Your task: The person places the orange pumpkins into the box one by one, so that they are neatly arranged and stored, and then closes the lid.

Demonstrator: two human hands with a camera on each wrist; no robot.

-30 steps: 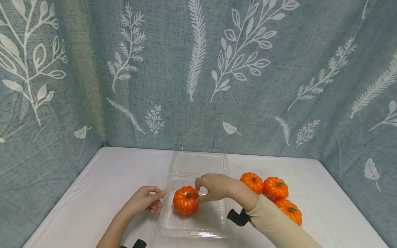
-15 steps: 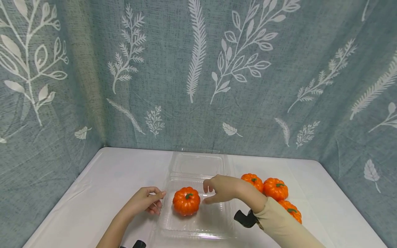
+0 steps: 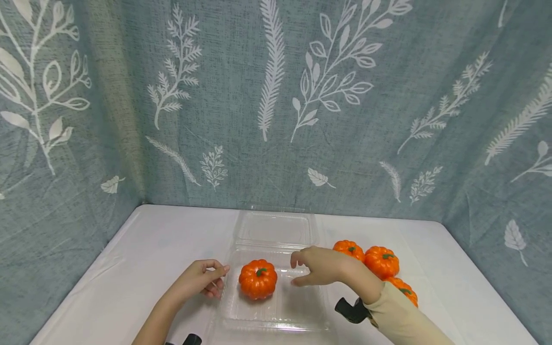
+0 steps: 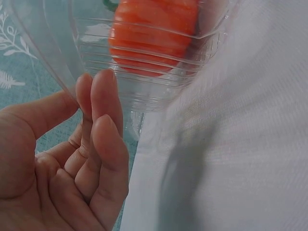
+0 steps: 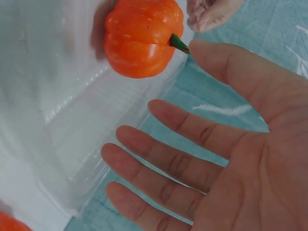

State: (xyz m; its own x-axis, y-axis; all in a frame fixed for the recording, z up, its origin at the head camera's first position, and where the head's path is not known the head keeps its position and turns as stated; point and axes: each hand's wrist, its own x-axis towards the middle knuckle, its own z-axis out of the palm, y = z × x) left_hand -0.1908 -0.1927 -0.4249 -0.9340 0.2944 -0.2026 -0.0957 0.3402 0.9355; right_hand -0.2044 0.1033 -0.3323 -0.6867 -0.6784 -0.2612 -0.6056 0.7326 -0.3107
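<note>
Orange pumpkin sits in clear container; lid open.

The right arm wears a pale beige cloth sleeve, softly creased, ending before the right hand, which is bare. A stubby black cylindrical device juts from beneath it. Below the bare left forearm, a similar black rounded device is partly cut off.

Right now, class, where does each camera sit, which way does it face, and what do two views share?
Head: on the head, looking forward and down at the clear container; left hand and right hand show.
Left wrist: on that wrist, facing the container's side; left hand shows.
Right wrist: on that wrist, facing the container; both hands show.
Both wrist views share the pumpkin inside the container.
</note>
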